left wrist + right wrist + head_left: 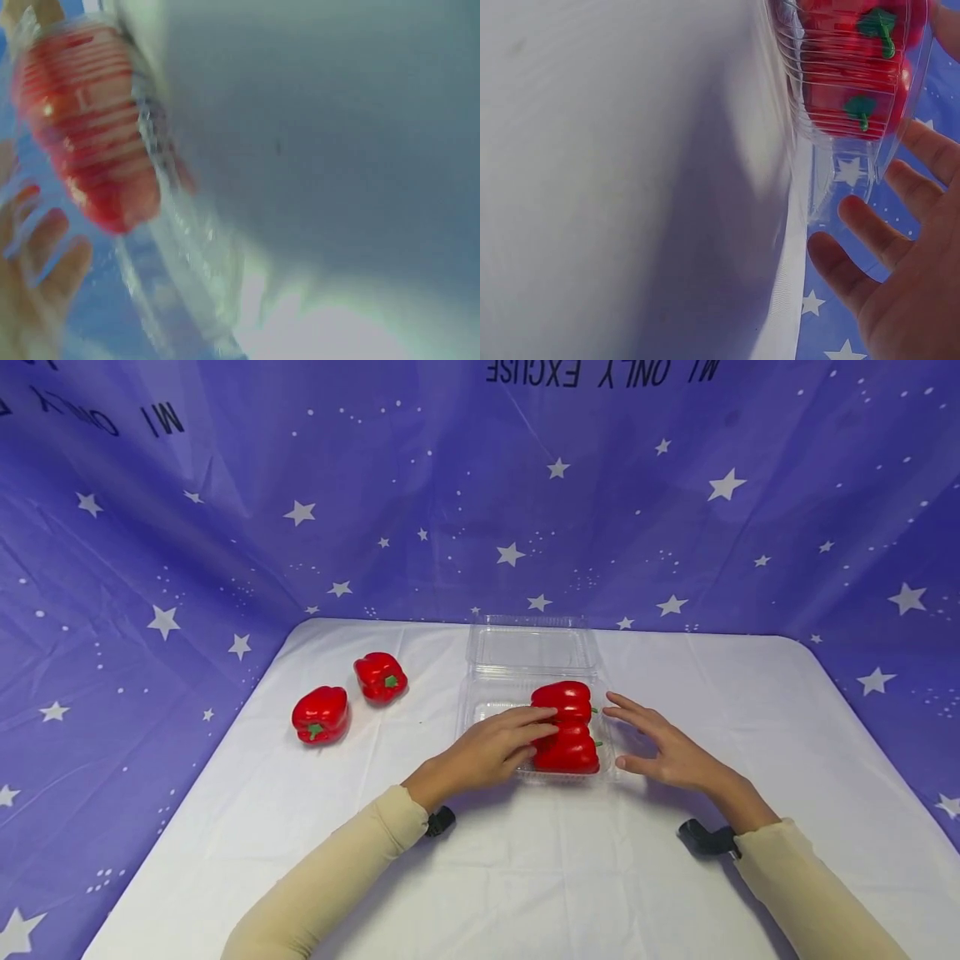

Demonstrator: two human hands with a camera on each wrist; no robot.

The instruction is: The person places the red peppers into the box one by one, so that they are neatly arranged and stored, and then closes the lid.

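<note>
Two red bell peppers, the far one [564, 697] and the near one [572, 755], lie side by side in the right part of a clear plastic clamshell container [467, 700]. Their green stems point right. My left hand [483, 750] reaches over the container from the left, its fingertips at the peppers' left side; whether they press on them is unclear. To the right of the container, my right hand [671, 752] is held with fingers spread, holding nothing. The right wrist view shows both stems [876, 28] through the ribbed wall. The left wrist view is blurred.
Two more red peppers, one nearer [321, 715] and one farther back [380, 677], lie on the white cloth to the left. The container's lid [532, 648] is folded back toward the purple star-patterned curtain [420, 527].
</note>
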